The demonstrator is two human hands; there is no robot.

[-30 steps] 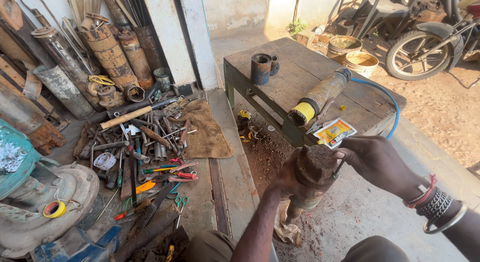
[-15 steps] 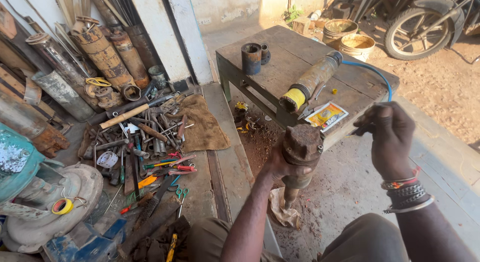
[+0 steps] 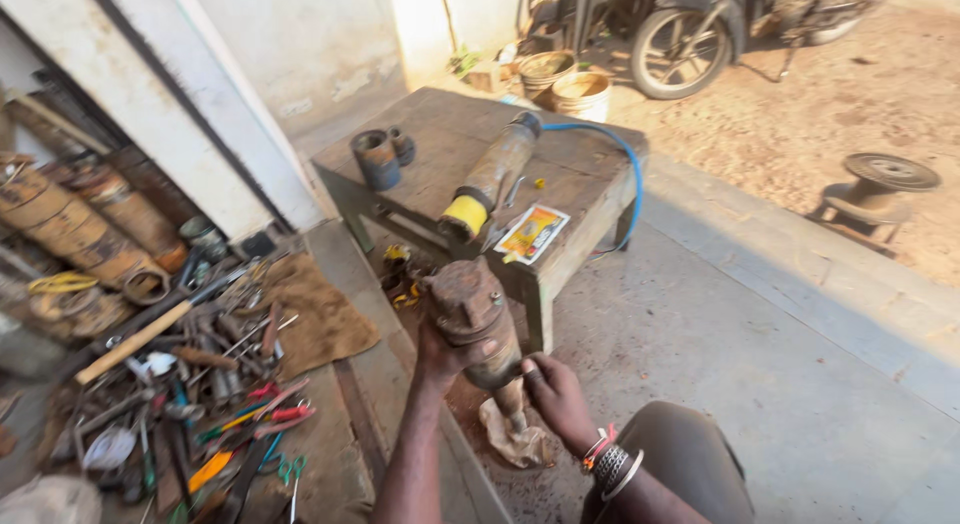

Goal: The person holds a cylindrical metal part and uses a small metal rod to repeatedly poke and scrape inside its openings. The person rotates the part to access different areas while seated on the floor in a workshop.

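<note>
down by the knees, just in front of the low wooden bench [image 3: 590, 199], i see the change: a second ago my right hand [image 3: 556, 396] was up near the bench edge, away from the work, and now it has dropped to the lower end of the rusty pump body [image 3: 478, 322], so both hands are on the piece again. i read that as the part being steadied from below as well as above. my left hand [image 3: 448, 352] is wrapped closed around the middle of the rusty pump body, thumb across the front, holding it upright with its bolted head on top. my right hand is curled at the narrow shaft under the housing, fingers bent against it; how tightly it grips i cannot tell, since the shaft hides the fingertips. under the shaft lies a crumpled rag [image 3: 512, 442] on the concrete. on the bench rest a cylinder with a yellow cap [image 3: 488, 184], a blue hose [image 3: 618, 149] and a yellow packet [image 3: 532, 233]; off to my left, scattered tools [image 3: 190, 394].
</note>
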